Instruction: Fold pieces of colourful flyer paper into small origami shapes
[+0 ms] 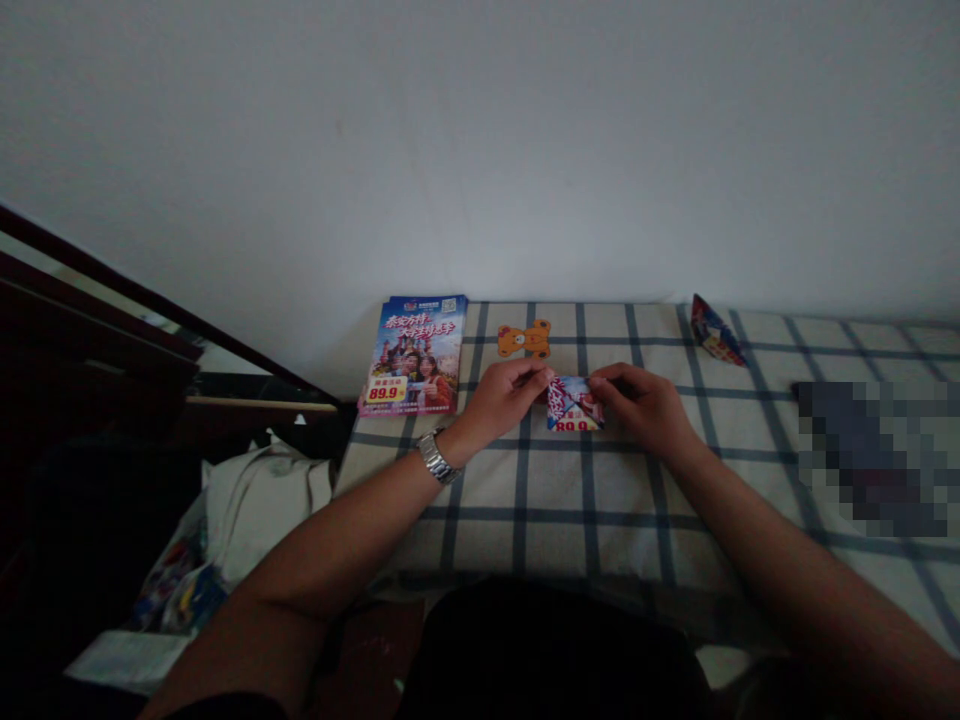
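Observation:
A small folded piece of printed paper (573, 405) lies on the checked cloth (585, 500) between my two hands. My left hand (504, 395), with a metal watch on its wrist, pinches the paper's left edge with closed fingers. My right hand (637, 398) pinches its right edge, fingers curled together. The paper shows red, white and blue print with yellow digits along its lower edge.
A stack of colourful flyers (414, 353) lies at the cloth's far left corner. An orange bear-shaped cutout (524, 339) sits just beyond my left hand. A folded paper shape (715, 331) stands at the far right by the wall. Bags and clutter fill the floor at left.

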`<state>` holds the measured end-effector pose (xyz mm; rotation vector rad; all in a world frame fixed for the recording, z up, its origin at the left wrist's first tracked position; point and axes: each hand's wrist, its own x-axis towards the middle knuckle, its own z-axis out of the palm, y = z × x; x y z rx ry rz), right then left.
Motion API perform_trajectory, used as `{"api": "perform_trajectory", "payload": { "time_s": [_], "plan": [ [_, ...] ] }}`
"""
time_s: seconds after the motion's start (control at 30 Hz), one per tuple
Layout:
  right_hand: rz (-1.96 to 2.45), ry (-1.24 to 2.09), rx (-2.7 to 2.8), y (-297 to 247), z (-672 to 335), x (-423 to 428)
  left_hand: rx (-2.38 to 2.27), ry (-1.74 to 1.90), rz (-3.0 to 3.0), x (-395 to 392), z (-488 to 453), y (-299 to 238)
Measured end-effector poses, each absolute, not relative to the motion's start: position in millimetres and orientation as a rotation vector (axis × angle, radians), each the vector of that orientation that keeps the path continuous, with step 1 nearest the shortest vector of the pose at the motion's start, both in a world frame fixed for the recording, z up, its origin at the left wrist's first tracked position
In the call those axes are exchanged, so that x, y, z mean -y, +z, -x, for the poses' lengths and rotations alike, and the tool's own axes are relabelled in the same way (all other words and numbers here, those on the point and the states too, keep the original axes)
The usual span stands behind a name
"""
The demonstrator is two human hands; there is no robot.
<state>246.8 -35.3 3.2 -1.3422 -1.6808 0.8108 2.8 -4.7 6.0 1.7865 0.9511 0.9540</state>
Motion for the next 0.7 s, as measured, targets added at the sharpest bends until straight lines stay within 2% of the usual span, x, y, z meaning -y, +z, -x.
{"api": "perform_trajectory", "payload": {
  "time_s": [0.27,0.7],
  "plan": [
    [1.339,0.8,1.766,6.3,-246.1,36.9,-1.011,0.951,-1.926,7.8,0.3,7.3],
    [1.27,0.856,1.926,10.1,-244.4,39.4,-0.845,0.876,-1.921,11.7,-4.8,6.6]
  ]
}}
